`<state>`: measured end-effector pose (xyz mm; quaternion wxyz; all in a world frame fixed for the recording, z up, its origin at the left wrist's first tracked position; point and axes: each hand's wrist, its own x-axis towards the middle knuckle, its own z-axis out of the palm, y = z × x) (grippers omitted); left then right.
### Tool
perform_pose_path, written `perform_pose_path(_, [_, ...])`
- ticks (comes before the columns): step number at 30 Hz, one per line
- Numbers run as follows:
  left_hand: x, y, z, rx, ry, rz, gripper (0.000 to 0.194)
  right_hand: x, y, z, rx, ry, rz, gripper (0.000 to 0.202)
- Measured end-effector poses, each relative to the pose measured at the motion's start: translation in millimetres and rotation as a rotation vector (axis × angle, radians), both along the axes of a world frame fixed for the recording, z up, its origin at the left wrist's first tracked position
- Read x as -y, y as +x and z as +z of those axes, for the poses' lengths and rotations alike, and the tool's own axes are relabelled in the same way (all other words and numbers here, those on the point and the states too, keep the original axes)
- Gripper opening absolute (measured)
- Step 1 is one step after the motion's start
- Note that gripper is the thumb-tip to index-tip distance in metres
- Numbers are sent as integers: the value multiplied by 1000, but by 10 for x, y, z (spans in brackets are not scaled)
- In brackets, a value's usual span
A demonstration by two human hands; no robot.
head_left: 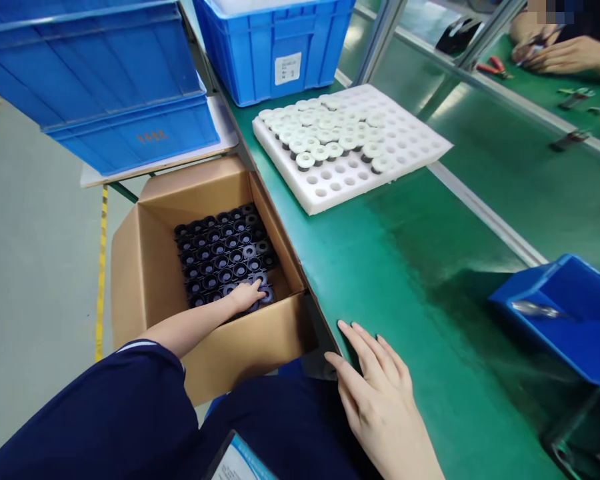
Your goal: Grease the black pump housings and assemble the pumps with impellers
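My left hand [245,297] reaches down into an open cardboard box [165,260]. Its fingertips are bent around a round dark part with a hole [266,295] at the near right corner of a black tray [223,250]. Rows of round cups fill this tray, and ring-topped parts sit in some cups along its right side. At the edge of the green table, my right hand [377,393] has its fingers apart and holds nothing. Farther up the table lies a white foam tray [415,143], with many white-topped round parts [325,130] standing in its holes.
Stacked blue crates [130,127] stand behind the box, left of the table [380,253]. Another blue crate [275,57] is beyond the foam. At right, a blue bin [565,313] holds a shiny metal object. Across the metal frame, a co-worker's hands [560,53] work near red-handled pliers [495,67].
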<state>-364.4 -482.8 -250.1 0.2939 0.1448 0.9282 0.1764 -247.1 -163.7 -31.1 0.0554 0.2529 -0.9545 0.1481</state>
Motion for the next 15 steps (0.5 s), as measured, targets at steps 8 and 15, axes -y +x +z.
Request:
perform_pose_path(8, [-14,-45,274,1,140,118,36,-14,16,18,1,-39,3,26])
perform_pose_path(15, [297,138,1270,-149,673,535,50,-58,46,3,11,-88,13,25])
